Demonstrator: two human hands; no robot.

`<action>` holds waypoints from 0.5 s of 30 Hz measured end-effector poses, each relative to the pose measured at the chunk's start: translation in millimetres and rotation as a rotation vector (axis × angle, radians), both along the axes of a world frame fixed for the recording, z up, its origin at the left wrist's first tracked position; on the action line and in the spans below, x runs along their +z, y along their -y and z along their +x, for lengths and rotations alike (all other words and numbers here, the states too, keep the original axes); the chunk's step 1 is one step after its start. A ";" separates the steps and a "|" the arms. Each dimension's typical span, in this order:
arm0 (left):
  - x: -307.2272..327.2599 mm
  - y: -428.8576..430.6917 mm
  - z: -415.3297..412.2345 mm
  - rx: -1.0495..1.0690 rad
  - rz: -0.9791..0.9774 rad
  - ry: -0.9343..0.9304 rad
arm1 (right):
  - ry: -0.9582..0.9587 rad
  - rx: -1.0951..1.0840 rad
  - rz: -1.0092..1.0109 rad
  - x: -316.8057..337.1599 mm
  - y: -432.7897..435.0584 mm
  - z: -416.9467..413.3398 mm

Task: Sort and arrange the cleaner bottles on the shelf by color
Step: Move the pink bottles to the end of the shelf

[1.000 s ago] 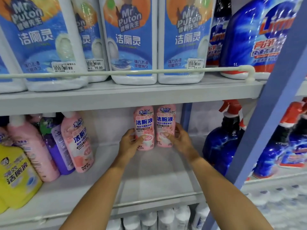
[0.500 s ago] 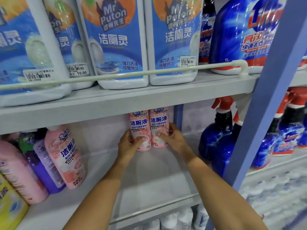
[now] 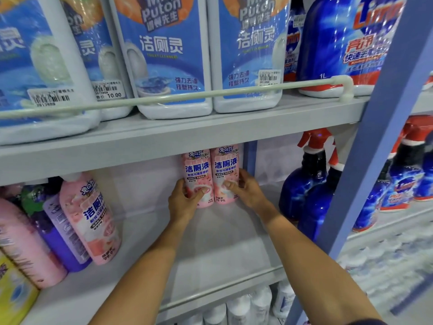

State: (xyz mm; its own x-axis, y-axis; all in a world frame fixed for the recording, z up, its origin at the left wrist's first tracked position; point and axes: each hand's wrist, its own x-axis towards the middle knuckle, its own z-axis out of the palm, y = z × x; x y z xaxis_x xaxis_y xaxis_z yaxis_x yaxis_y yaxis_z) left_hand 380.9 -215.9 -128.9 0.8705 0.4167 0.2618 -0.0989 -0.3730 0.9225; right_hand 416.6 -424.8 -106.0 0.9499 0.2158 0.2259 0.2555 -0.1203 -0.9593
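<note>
Two pink cleaner bottles stand upright side by side at the back right of the middle shelf (image 3: 210, 249). My left hand (image 3: 184, 202) grips the left pink bottle (image 3: 195, 170) near its base, thumb across the front. My right hand (image 3: 246, 191) grips the right pink bottle (image 3: 225, 167) the same way. Their caps are hidden behind the upper shelf edge. At the left of the shelf lean another pink bottle (image 3: 91, 219), a purple bottle (image 3: 56, 231), a further pink bottle (image 3: 25, 249) and a yellow bottle (image 3: 14, 294).
Large white-and-blue jugs (image 3: 168, 66) fill the upper shelf behind a white rail (image 3: 210, 93). Dark blue spray bottles with red triggers (image 3: 307, 181) stand to the right, past a blue upright post (image 3: 379, 137). White bottles (image 3: 239, 308) sit on the shelf below.
Both hands keep hold of the two pink bottles, which stay at the back of the shelf. The camera has shifted, so the leaning bottles at the left look nearer the edge.
</note>
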 end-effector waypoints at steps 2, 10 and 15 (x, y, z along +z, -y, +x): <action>2.7 -0.1 -1.9 0.007 0.016 -0.020 | -0.011 0.006 0.006 0.9 -0.1 0.5; 5.9 -0.5 -11.7 -0.032 0.011 -0.052 | 0.012 0.000 0.012 -1.8 0.8 1.6; 11.2 7.7 -17.1 -0.026 -0.018 -0.062 | 0.012 0.014 0.042 -5.7 0.7 -0.3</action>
State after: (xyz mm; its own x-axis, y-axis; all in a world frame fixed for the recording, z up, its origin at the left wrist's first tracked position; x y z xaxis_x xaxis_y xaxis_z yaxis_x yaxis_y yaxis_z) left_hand 363.8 -223.7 -117.7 0.8952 0.3981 0.2001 -0.0508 -0.3548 0.9336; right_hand 416.3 -425.5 -111.6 0.9439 0.2196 0.2466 0.2687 -0.0766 -0.9602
